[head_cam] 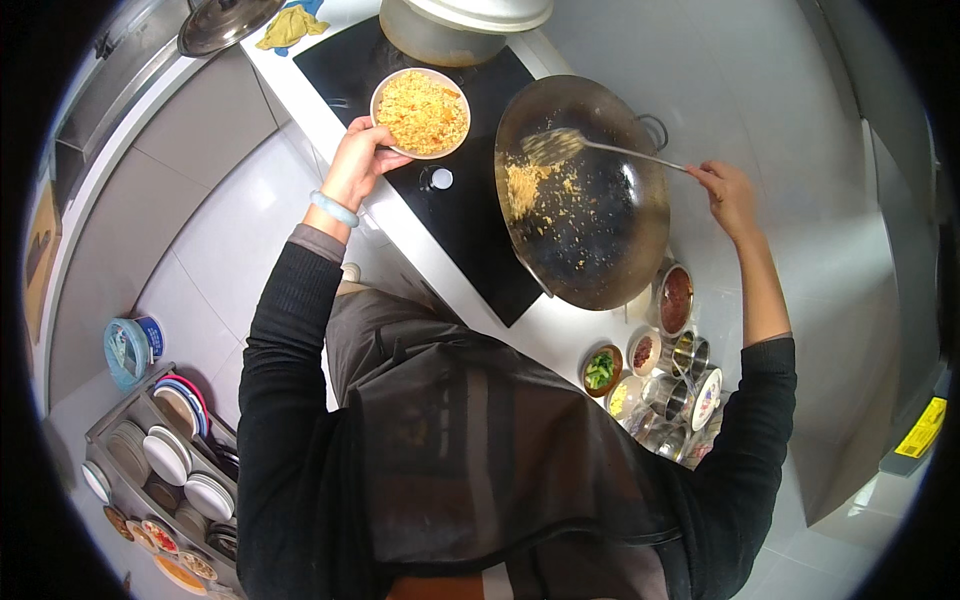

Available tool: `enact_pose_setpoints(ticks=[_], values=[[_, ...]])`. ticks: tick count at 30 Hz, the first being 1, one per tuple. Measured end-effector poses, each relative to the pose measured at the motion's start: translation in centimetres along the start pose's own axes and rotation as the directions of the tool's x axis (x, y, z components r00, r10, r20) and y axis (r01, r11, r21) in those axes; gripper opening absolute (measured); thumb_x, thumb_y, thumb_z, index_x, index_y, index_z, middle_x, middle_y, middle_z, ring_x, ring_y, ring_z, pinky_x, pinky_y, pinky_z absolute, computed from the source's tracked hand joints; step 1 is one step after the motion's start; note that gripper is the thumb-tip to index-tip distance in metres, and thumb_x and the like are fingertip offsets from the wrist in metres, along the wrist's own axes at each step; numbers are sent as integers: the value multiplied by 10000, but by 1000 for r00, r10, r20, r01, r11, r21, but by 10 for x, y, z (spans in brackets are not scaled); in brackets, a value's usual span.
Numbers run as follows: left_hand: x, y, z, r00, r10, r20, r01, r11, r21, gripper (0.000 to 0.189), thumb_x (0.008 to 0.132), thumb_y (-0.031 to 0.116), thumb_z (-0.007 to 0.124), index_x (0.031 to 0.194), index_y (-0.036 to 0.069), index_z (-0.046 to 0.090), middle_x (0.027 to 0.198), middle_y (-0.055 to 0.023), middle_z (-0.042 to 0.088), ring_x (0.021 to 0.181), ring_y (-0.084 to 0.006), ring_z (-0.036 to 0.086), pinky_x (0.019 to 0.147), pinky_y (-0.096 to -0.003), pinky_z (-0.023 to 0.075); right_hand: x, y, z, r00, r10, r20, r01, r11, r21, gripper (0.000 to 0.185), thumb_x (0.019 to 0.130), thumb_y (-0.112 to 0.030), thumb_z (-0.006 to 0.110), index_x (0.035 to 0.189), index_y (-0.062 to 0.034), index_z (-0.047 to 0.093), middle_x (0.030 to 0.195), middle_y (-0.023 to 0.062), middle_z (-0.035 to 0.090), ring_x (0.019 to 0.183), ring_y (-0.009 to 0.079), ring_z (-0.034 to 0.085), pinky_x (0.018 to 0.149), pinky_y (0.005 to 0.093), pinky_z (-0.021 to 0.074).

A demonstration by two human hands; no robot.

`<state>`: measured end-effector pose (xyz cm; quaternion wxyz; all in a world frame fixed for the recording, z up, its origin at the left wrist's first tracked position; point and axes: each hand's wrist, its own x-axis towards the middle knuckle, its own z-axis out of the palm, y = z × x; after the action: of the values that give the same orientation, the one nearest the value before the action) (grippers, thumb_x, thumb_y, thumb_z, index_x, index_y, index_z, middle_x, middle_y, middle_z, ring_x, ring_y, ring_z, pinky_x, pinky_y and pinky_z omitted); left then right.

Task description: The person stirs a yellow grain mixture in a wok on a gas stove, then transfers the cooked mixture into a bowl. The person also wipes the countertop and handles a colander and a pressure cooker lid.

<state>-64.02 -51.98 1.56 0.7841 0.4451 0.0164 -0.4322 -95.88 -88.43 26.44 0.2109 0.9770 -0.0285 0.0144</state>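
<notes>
My left hand [367, 154] grips the rim of a round bowl [421, 114] filled with yellow fried rice flecked with orange bits, held above the black cooktop. In my right hand [724, 196] is the thin handle of a metal wok spatula [553, 146], its blade slightly blurred inside the wok. The large dark wok [600, 247] stands to the right of the bowl, apart from it. Some rice [525, 187] lies in a small heap on the wok's left side, near the blade, with loose grains scattered over the bottom.
A lidded metal pot [450, 41] stands at the back of the cooktop [480, 247], with a small white-capped bottle [441, 178] near its front edge. Bowls of chopped greens [600, 370] and red sauce [676, 300] crowd the counter below the wok. A dish rack [135, 405] stands lower left.
</notes>
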Motion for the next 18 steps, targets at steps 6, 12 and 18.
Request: enact_pose_setpoints(ticks=[6, 12, 18], values=[[-3, -10, -4, 999, 1, 52, -1, 1000, -5, 421, 790, -22, 476, 1198, -18, 372, 1082, -202, 581, 942, -324, 682, 829, -423, 587, 7, 54, -2, 961, 230, 155, -189, 952, -241, 325, 803, -20, 554, 1021, -190, 726, 891, 34, 651, 792, 254, 624, 635, 389, 494], [-2, -16, -2, 1000, 1, 0, -1, 1000, 7, 424, 783, -21, 475, 1196, -17, 381, 1060, -205, 591, 937, -321, 685, 833, -423, 585, 46, -3, -20, 979, -71, 192, 85, 994, -66, 273, 806, -12, 562, 947, -160, 743, 799, 36, 640, 745, 243, 637, 606, 371, 494], [-1, -17, -8, 1000, -8, 4, 8, 1000, -20, 429, 772, -16, 503, 1189, 25, 414, 1127, -194, 585, 962, -316, 678, 795, -398, 605, 0, 62, -25, 895, 199, 398, -154, 978, -143, 290, 810, -40, 551, 964, -181, 752, 839, 74, 669, 766, 286, 639, 652, 398, 492]])
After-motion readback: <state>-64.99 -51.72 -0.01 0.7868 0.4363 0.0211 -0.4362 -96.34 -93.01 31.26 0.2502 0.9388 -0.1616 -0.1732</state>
